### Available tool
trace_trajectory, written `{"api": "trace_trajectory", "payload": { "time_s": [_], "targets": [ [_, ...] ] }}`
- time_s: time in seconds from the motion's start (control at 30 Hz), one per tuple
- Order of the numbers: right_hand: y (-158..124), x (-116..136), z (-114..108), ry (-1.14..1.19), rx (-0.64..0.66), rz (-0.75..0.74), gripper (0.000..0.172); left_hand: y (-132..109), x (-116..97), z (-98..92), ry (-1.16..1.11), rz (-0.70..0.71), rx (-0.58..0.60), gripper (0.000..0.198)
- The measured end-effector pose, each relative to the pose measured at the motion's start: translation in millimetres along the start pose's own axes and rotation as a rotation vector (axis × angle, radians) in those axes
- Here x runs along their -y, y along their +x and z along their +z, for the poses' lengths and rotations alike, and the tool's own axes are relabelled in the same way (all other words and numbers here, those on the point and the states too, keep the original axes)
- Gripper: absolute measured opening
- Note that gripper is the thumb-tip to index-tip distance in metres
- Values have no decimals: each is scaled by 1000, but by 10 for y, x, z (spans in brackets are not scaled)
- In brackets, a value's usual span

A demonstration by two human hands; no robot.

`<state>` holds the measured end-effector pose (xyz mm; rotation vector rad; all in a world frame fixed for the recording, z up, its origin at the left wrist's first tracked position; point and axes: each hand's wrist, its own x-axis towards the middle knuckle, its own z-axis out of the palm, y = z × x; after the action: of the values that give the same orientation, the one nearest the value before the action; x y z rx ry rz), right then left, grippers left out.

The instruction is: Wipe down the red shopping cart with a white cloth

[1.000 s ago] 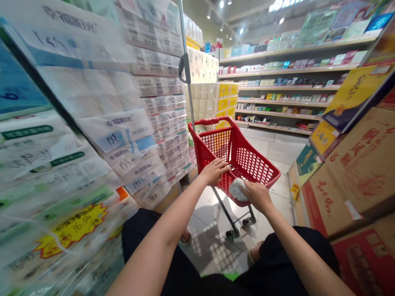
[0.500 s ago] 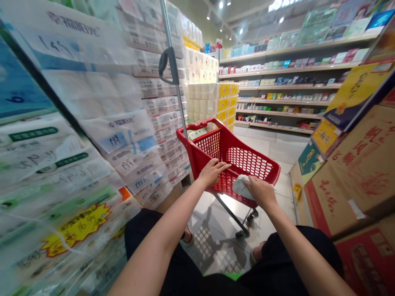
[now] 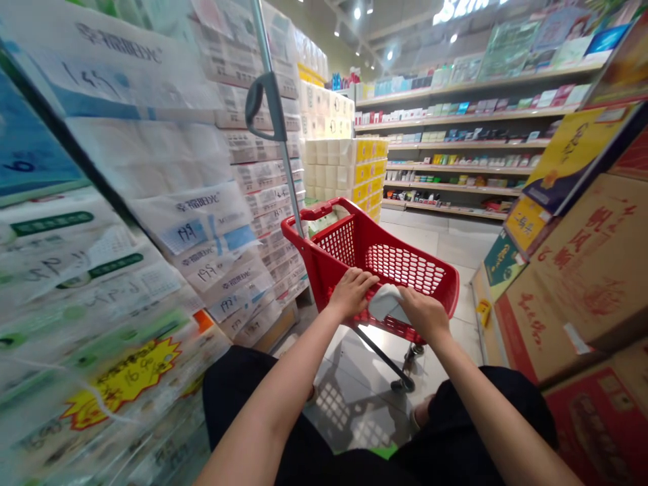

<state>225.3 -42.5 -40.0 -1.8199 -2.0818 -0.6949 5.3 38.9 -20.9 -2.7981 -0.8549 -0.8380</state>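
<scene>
A red plastic shopping cart (image 3: 405, 253) stands side-on in front of me, its basket pierced with holes. My left hand (image 3: 353, 291) grips the near rim, fingers curled over the edge. In my right hand (image 3: 424, 314) is a white cloth (image 3: 389, 304), bunched up and pressed against the outside of the cart's near side. The cloth's far part is covered by my fingers. A metal pole with a grey loop handle (image 3: 273, 106) rises beside the cart's handle end.
Wrapped paper packs (image 3: 195, 223) are stacked high on the left. Cardboard cartons (image 3: 582, 270) line the right. Stocked shelves (image 3: 455, 145) run across the back, past a stack of yellow-sided packs (image 3: 367, 175). The tiled floor (image 3: 435, 229) lies between them.
My right hand has moved the white cloth left along the cart's side, toward my left hand. The cart has shifted slightly left and turned a little. My left hand stays on the rim.
</scene>
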Motion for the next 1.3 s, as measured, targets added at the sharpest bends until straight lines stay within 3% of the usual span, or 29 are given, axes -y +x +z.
{"api": "trace_trajectory", "payload": {
  "time_s": [0.17, 0.27, 0.37, 0.5, 0.7, 0.8, 0.93, 1.0, 1.17, 1.3],
  "targets": [
    [-503, -569, 113, 87, -74, 3, 35, 12, -58, 42, -20, -12, -32, 56],
    [-654, -719, 163, 161, -126, 41, 34, 22, -116, 31, -50, -8, -25, 60],
    [-633, -644, 142, 128, -136, 97, 33, 30, -187, 0, -106, 0, -16, 72],
    [-377, -327, 29, 2, -61, 128, 36, 45, -270, -9, -157, -49, -43, 86],
    [202, 225, -28, -3, 52, 48, 29, 65, -352, 34, -183, -58, -55, 87],
    [339, 363, 1, 11, 75, 28, 28, 57, -395, 23, -177, -58, -72, 85],
    [277, 300, -47, 117, 65, -106, 32, 24, -410, -16, -109, -33, -86, 69],
    [191, 194, -121, 217, 62, -101, 35, 12, -393, -18, -71, -14, -85, 60],
    [-63, -133, -268, 356, 68, 195, 38, 47, -283, 37, 16, 7, -76, 35],
    [-238, -306, -239, 272, 121, 363, 46, 73, -53, -23, 64, 33, -38, 32]
  ]
}}
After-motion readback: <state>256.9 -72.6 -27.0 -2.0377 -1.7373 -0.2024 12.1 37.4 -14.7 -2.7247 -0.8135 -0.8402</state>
